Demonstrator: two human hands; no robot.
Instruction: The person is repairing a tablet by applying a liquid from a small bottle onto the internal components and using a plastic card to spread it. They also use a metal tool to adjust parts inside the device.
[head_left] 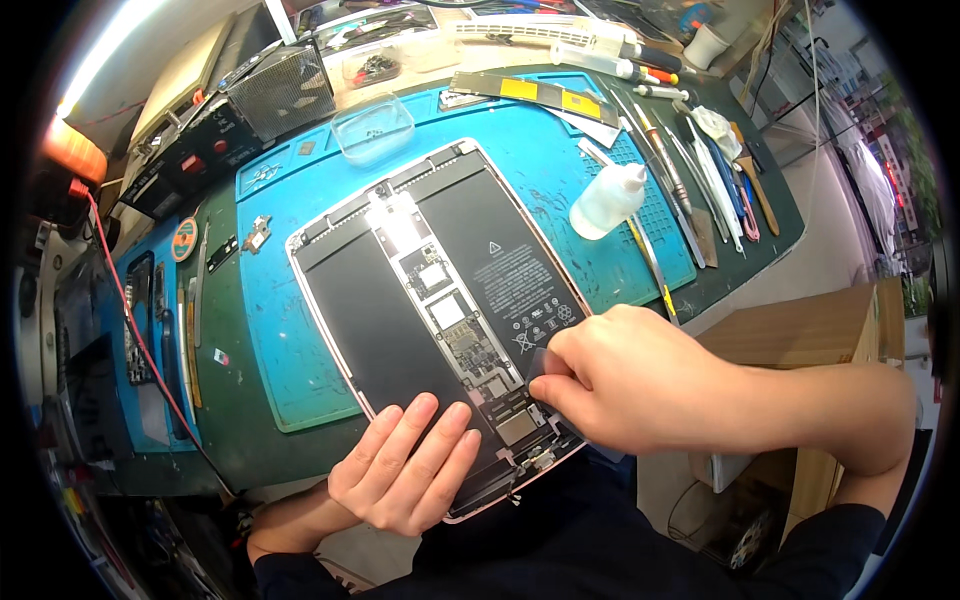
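An opened tablet (372, 290) lies tilted on the blue work mat (285, 375), its near end past the mat's edge. Two black battery cells flank a narrow logic board (466, 345). My left hand (408, 468) rests on the tablet's near left edge, fingers stretched out flat. At the right edge, over the near end of the right battery cell, my right hand (625, 380) is closed in a pinch. Between its thumb and forefinger shows a thin, see-through plastic card (539, 366). My fingers hide most of the card, and how far it reaches under the cell cannot be seen.
A squeeze bottle (608, 202) stands right of the tablet. Beyond it lie tweezers, brushes (755, 180) and other hand tools. A clear plastic box (372, 130) sits behind the tablet. At left are a black bench device (205, 150), a solder spool (185, 240) and a red cable (135, 315).
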